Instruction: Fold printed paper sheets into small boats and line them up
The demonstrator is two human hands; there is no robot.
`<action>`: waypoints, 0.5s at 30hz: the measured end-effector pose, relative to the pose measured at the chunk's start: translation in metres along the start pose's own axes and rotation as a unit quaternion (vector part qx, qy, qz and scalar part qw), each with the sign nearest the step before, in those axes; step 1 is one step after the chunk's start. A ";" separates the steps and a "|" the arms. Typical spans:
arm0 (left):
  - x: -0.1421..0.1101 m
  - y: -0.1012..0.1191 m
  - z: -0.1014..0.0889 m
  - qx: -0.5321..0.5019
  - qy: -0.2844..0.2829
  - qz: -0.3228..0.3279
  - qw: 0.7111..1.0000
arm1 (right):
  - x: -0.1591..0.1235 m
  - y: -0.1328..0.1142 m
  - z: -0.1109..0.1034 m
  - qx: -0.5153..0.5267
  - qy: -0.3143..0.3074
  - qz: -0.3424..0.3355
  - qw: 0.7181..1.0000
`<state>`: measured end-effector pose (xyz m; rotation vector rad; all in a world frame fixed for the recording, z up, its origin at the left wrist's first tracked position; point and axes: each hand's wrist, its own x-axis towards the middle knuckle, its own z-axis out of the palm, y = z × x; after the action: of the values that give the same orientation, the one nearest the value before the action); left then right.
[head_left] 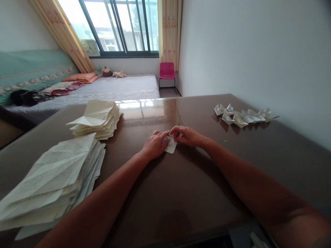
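Observation:
A small folded piece of paper (171, 146) with writing on it lies on the brown table (196, 199), between my two hands. My left hand (156, 144) presses on its left side, fingers closed against the paper. From the other side, my right hand (188, 135) pinches at the paper's upper edge with thumb and curled fingers. The far part of the paper is hidden beneath my fingers.
Two stacks of creased paper, one nearer (59, 172) and one farther (95, 119), stand at the left. Several folded paper boats (240, 120) sit at the right near the wall. Beyond the table are a bed (129, 86) and a pink chair (167, 70).

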<state>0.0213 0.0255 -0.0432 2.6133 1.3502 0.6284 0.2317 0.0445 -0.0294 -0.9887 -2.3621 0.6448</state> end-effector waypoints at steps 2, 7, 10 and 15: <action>0.001 -0.003 -0.004 -0.020 -0.025 -0.020 0.999 | 0.000 -0.004 -0.001 -0.019 0.015 -0.056 0.998; 0.004 -0.008 -0.017 -0.117 -0.045 -0.053 0.991 | -0.001 -0.015 -0.007 -0.038 0.042 -0.115 0.992; 0.005 -0.008 -0.025 -0.206 -0.092 -0.034 0.974 | -0.002 -0.022 -0.011 -0.050 0.047 -0.135 0.989; 0.005 -0.008 -0.031 -0.334 -0.152 -0.028 0.930 | -0.001 -0.029 -0.011 -0.061 0.053 -0.151 0.985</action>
<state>0.0045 0.0321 -0.0162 2.0076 0.9029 0.5229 0.2238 0.0280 -0.0042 -0.6729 -2.4113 0.3268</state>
